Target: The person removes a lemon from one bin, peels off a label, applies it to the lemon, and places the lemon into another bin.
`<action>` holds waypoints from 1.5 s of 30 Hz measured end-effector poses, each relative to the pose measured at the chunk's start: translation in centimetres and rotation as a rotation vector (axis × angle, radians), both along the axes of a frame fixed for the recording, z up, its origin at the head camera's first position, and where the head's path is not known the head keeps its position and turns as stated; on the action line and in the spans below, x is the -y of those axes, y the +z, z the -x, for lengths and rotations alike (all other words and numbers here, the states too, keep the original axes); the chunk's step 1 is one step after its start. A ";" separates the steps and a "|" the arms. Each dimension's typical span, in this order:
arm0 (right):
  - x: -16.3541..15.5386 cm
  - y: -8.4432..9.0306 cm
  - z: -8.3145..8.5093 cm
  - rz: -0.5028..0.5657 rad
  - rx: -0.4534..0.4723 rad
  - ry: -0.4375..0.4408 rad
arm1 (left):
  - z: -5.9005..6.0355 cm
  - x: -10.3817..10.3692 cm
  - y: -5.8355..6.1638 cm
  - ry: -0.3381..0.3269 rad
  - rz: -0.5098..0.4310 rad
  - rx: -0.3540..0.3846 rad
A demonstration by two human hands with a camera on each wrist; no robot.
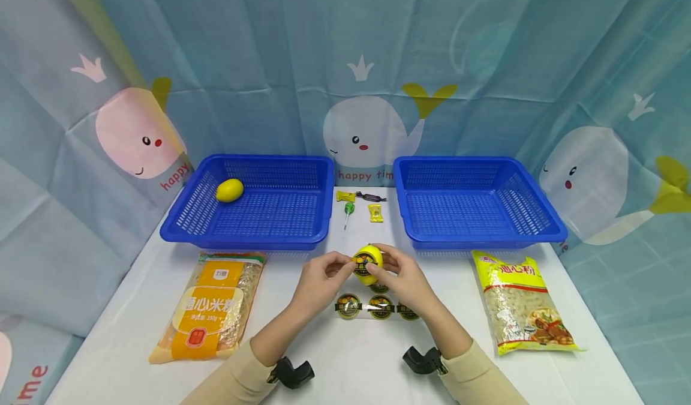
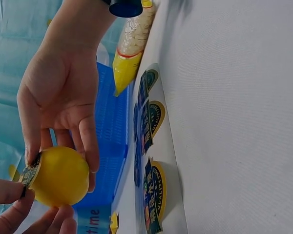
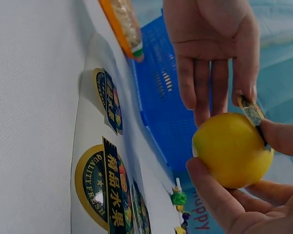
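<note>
My right hand (image 1: 406, 280) holds a yellow lemon (image 1: 369, 279) above the table, its thumb on a round black-and-gold sticker (image 1: 364, 264) on the fruit's near side. From the other side, my left hand (image 1: 320, 278) pinches the sticker's left edge between thumb and index finger. In the right wrist view the sticker (image 3: 251, 113) stands partly off the lemon (image 3: 229, 151) at one edge. Under the hands lies a clear sheet (image 1: 364, 312) with several more such stickers, partly hidden by the right hand and the lemon.
A blue basket (image 1: 324, 228) at back left contains another lemon (image 1: 230, 190); a second blue basket (image 1: 480, 237) stands at back right. Several candies lie between them, including a green lollipop (image 1: 349, 208). Noodle bags flank the hands, orange (image 1: 207, 309) left and yellow (image 1: 526, 303) right.
</note>
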State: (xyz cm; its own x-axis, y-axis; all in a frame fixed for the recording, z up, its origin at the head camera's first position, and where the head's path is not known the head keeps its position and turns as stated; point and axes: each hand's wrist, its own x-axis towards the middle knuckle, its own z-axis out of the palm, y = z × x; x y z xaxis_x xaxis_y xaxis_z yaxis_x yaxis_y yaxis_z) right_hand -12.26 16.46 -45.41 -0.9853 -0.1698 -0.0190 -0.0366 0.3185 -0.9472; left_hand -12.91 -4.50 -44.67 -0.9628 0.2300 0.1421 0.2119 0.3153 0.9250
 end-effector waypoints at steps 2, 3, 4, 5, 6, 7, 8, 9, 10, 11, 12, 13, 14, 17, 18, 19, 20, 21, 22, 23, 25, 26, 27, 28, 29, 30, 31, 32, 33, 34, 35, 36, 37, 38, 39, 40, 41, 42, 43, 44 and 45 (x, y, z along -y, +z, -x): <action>0.0 0.1 0.0 0.000 0.002 0.009 | 0.0 0.0 0.0 -0.001 0.001 -0.009; 0.1 0.1 0.0 0.001 0.001 0.014 | -0.1 0.0 0.0 -0.002 0.003 -0.014; 0.1 0.1 -0.1 -0.001 -0.001 0.019 | -0.1 0.0 -0.1 -0.002 0.006 -0.020; 0.2 0.2 -0.1 0.001 -0.001 0.024 | -0.1 0.0 -0.1 -0.002 0.008 -0.025; 0.2 0.2 -0.1 0.006 0.000 0.027 | -0.1 0.0 -0.1 -0.002 0.013 -0.031; 0.2 0.2 -0.1 0.014 0.001 0.028 | -0.1 0.0 -0.1 -0.002 0.014 -0.034; 0.3 0.2 -0.1 0.025 0.005 0.031 | -0.2 0.0 0.0 -0.003 0.017 -0.037; 0.3 0.2 -0.1 0.038 0.009 0.035 | -0.2 0.0 0.0 -0.003 0.019 -0.037; 0.3 0.2 -0.1 0.051 0.013 0.040 | -0.2 0.0 0.0 -0.002 0.022 -0.037; 0.3 0.2 -0.1 0.068 0.019 0.046 | -0.2 0.0 0.0 -0.002 0.023 -0.036; 0.3 0.1 -0.1 0.083 0.026 0.052 | -0.2 0.0 0.0 -0.001 0.026 -0.035; 0.2 0.1 0.0 0.099 0.034 0.058 | -0.2 0.0 0.0 -0.001 0.027 -0.033; 0.2 0.1 0.0 0.112 0.043 0.061 | -0.2 0.0 0.0 0.000 0.030 -0.033; 0.2 0.0 0.0 0.128 0.056 0.062 | -0.3 0.0 0.1 -0.001 0.036 -0.037; 0.1 0.0 0.0 0.129 0.057 0.061 | -0.3 0.0 0.1 -0.005 0.038 -0.042; 0.2 0.0 0.0 0.125 0.057 0.061 | -0.3 0.0 0.1 -0.008 0.040 -0.045; 0.2 -0.1 0.0 0.116 0.055 0.062 | -0.3 0.0 0.2 -0.010 0.044 -0.050; 0.2 -0.1 0.1 0.110 0.054 0.064 | -0.3 0.0 0.2 -0.011 0.047 -0.055; 0.2 -0.1 0.1 0.105 0.051 0.066 | -0.3 0.0 0.2 -0.012 0.048 -0.059; 0.3 -0.1 0.1 0.102 0.048 0.067 | -0.4 0.0 0.2 -0.012 0.049 -0.063; 0.4 -0.1 0.1 0.099 0.047 0.072 | -0.4 0.0 0.2 -0.006 0.051 -0.063; 0.4 -0.1 0.1 0.100 0.042 0.075 | -0.4 0.0 0.2 -0.002 0.052 -0.065; 0.4 -0.1 0.1 0.104 0.038 0.077 | -0.5 0.0 0.2 0.000 0.049 -0.064; 0.4 0.0 0.1 0.104 0.033 0.079 | -0.5 0.0 0.2 0.002 0.044 -0.063; 0.4 0.0 0.0 0.104 0.029 0.081 | -0.5 0.0 0.2 0.003 0.040 -0.063; 0.4 0.0 0.0 0.104 0.028 0.084 | -0.5 0.0 0.3 0.004 0.037 -0.061; 0.4 0.0 0.0 0.104 0.028 0.085 | -0.5 0.0 0.3 0.005 0.035 -0.060; 0.4 0.0 0.1 0.105 0.031 0.086 | -0.5 0.0 0.3 0.006 0.033 -0.059; 0.4 0.0 0.1 0.107 0.036 0.086 | -0.5 0.0 0.3 0.006 0.031 -0.058; 0.4 -0.1 0.1 0.109 0.042 0.086 | -0.5 0.0 0.3 0.008 0.030 -0.059; 0.4 -0.1 0.1 0.109 0.047 0.087 | -0.5 0.0 0.4 0.009 0.031 -0.057; 0.4 -0.2 0.1 0.107 0.049 0.088 | -0.5 0.0 0.4 0.010 0.034 -0.056; 0.5 -0.2 0.2 0.104 0.050 0.089 | -0.5 0.0 0.4 0.010 0.034 -0.056; 0.5 -0.2 0.2 0.100 0.049 0.090 | -0.5 0.0 0.4 0.010 0.034 -0.057; 0.5 -0.2 0.2 0.093 0.046 0.090 | -0.5 -0.1 0.4 0.008 0.035 -0.055; 0.5 -0.3 0.2 0.090 0.045 0.092 | -0.6 -0.1 0.3 0.006 0.037 -0.053; 0.5 -0.3 0.2 0.085 0.044 0.093 | -0.6 -0.1 0.3 0.002 0.037 -0.049; 0.5 -0.3 0.2 0.083 0.044 0.094 | -0.6 0.0 0.3 -0.003 0.035 -0.048; 0.5 -0.3 0.2 0.086 0.047 0.095 | -0.6 0.0 0.2 -0.011 0.032 -0.048; 0.5 -0.3 0.2 0.092 0.051 0.096 | -0.6 0.0 0.2 -0.021 0.025 -0.044; 0.5 -0.3 0.2 0.102 0.056 0.096 | -0.6 0.0 0.2 -0.034 0.019 -0.043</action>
